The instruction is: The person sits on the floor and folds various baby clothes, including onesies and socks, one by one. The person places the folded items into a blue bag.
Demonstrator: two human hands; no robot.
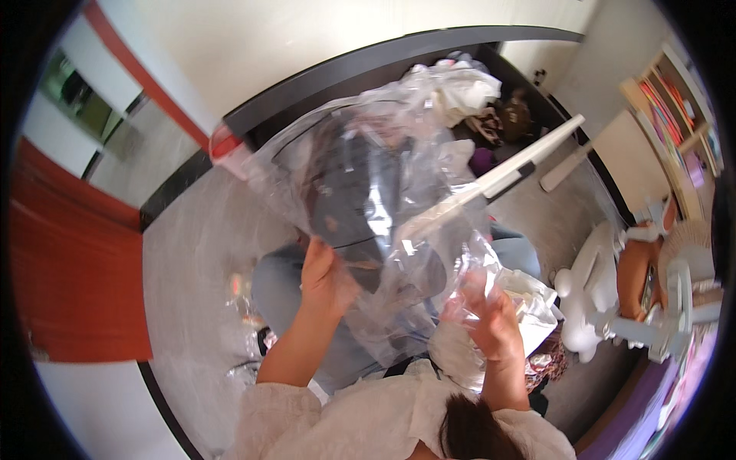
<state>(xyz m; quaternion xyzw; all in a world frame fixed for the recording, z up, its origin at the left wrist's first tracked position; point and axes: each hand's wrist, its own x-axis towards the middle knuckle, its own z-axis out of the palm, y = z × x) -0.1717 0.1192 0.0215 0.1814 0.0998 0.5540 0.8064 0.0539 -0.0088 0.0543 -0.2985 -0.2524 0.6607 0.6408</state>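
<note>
A large clear plastic bag (414, 287) spreads in front of me, wrinkled and shiny. My left hand (325, 273) grips its near left part between thumb and fingers. On the other side, my right hand (491, 319) holds a gathered fold of the same plastic; its fingers are blurred and partly covered by the film. A dark grey item (353, 195) shows through the plastic; I cannot tell whether it lies inside or behind it. Beyond the bag, a dark open drawer (506, 69) holds a crumpled white bag (468, 89), a purple item (482, 161) and other soft things.
The drawer's pale front panel (532, 152) slants across on the right. A pink bin (226, 150) stands left of the drawer. White bags (535, 322) and patterned cloth (549, 362) lie by my right arm. Further right are a white figure (589, 287) and a bookshelf (661, 103).
</note>
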